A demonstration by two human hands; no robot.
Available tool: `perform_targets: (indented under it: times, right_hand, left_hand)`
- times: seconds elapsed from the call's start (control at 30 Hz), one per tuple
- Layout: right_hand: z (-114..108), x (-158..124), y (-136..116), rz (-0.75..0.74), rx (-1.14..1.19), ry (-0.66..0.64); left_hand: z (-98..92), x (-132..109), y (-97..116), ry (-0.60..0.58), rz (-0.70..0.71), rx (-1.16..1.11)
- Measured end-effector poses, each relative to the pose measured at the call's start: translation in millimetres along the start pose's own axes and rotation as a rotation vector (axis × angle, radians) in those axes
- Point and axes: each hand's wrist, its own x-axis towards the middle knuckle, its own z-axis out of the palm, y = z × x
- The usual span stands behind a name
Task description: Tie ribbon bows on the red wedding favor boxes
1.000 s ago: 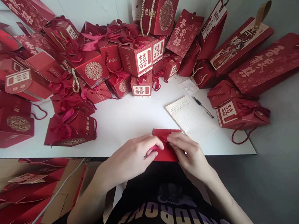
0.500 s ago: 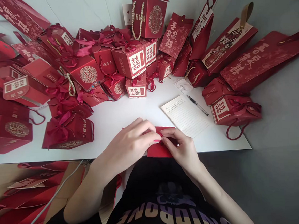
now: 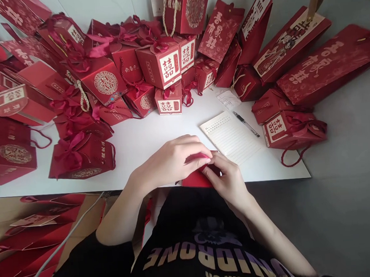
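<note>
Pinching a red strip (image 3: 199, 156), probably ribbon, between thumb and fingers of the left hand (image 3: 175, 161). Curling the right hand (image 3: 229, 178) alongside, with its grip too hidden to tell, over a flat red piece (image 3: 194, 181) at the near edge of the white table (image 3: 138, 146).

Black top (image 3: 181, 229) with purple-and-cream lettering (image 3: 209, 259)

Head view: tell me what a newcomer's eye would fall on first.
Most likely the red double-happiness gift boxes massed along the back of the white table. Next, the left hand and right hand, meeting over a red card piece at its front edge. Then the lined notepad beyond the right hand, a pen beside it.
</note>
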Motion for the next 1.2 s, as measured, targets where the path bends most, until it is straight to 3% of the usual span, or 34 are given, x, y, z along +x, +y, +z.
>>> perform_targets:
  times: [0.17, 0.33, 0.97, 1.2]
  right_hand:
    - [5, -2, 3, 0.142, 0.277, 0.071]
    - [9, -4, 4, 0.150, 0.453, 0.114]
    - [11, -3, 5, 0.111, 0.320, 0.197]
    - [13, -5, 4, 0.110, 0.326, 0.234]
  left_hand:
    - [8.4, 2, -10, 0.070, -0.195, -0.066]
    - [17.8, 0, -24, 0.099, -0.240, -0.072]
    - [42.4, -20, -31, 0.268, -0.107, -0.035]
    - [44.9, -24, -29, 0.270, -0.097, -0.055]
